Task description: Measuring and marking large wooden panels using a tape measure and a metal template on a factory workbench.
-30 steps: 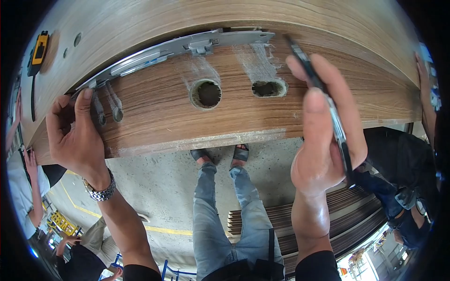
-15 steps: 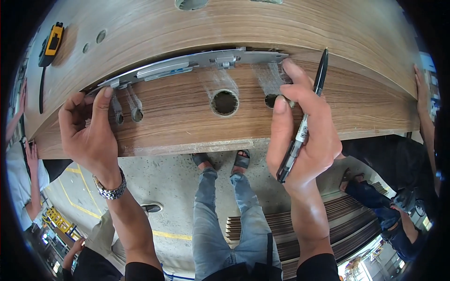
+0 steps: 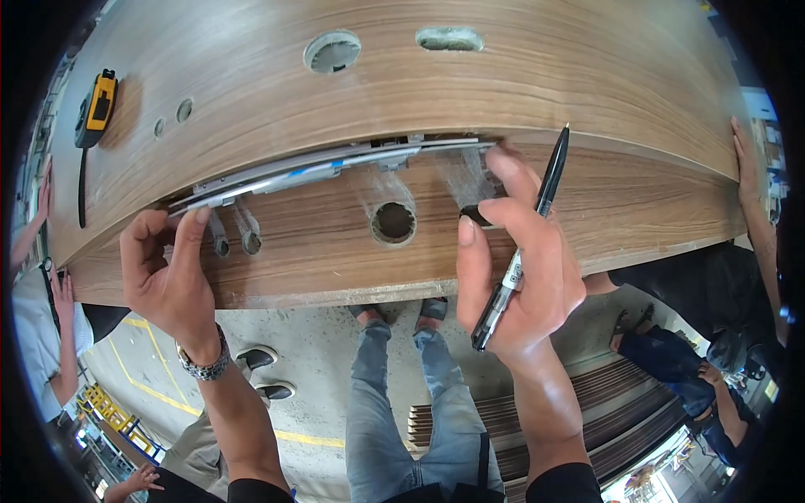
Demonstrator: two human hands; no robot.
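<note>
Up front, panels (image 3: 553, 84); underfoot, seemingly concrete (image 3: 317, 356)

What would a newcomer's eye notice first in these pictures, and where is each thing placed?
Probably the long metal strip first, near the centre, with its ends at the fingertips of the left hand and right hand. Next is the pen, held in the right hand with its black tip pointing up. At upper left, a yellow-and-black tape measure lies on the wooden panel.
</note>
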